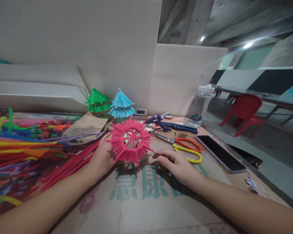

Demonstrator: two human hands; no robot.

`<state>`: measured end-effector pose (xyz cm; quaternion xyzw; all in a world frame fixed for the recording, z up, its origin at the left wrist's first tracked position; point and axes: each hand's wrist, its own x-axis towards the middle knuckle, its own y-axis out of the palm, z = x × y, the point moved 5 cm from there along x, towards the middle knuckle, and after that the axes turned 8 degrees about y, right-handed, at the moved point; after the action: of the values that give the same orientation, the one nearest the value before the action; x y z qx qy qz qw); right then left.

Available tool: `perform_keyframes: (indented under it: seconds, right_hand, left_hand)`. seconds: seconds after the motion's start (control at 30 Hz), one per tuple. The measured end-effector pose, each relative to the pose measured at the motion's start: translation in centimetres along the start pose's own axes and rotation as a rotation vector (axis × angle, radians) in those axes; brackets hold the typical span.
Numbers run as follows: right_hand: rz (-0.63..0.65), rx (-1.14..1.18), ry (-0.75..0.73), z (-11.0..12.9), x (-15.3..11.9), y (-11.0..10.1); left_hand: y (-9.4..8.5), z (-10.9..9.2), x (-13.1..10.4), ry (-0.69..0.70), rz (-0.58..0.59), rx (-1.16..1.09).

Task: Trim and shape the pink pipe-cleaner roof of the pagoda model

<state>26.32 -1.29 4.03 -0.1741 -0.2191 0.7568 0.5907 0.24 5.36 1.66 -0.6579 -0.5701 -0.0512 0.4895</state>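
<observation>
A pink pipe-cleaner ring (117, 151) with radiating spikes and crossed spokes is held up above the table. My left hand (104, 159) grips it from behind on the left, with the fingertips hidden by the ring. At its right edge, my right hand (174, 162) pinches a thin metal tool (155, 154), perhaps tweezers, mostly covered by the fingers. The tool's tip meets or nearly meets one pink spike. Scissors (188, 144) with red and yellow handles lie just beyond my right hand.
Bundles of coloured pipe cleaners (19, 152) spread over the left side. Green (97, 99) and blue (121, 101) tiered pipe-cleaner roofs stand behind, near a glue gun (157, 119), dark-blue pliers (183, 126) and a water bottle (197, 105). A phone (219, 152) lies right.
</observation>
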Motion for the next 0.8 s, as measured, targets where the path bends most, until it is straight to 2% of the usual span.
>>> perform_keyframes:
  seconds: [0.13, 0.2, 0.47, 0.8]
  right_hand:
    - [-0.007, 0.050, -0.016, 0.3, -0.1, 0.0]
    - [-0.010, 0.059, -0.016, 0.2, -0.1, 0.0]
    - [-0.029, 0.063, -0.004, -0.2, -0.3, -0.2]
    - [-0.061, 0.032, -0.042, -0.1, 0.0, -0.2]
  left_hand:
    - [-0.6, -1.5, 0.3, 0.121, 0.044, 0.173]
    - [-0.7, -2.0, 0.4, 0.145, 0.049, 0.189]
    - [-0.7, -2.5, 0.4, 0.116, 0.109, 0.237]
    - [-1.0, -3.2, 0.8, 0.185, 0.048, 0.207]
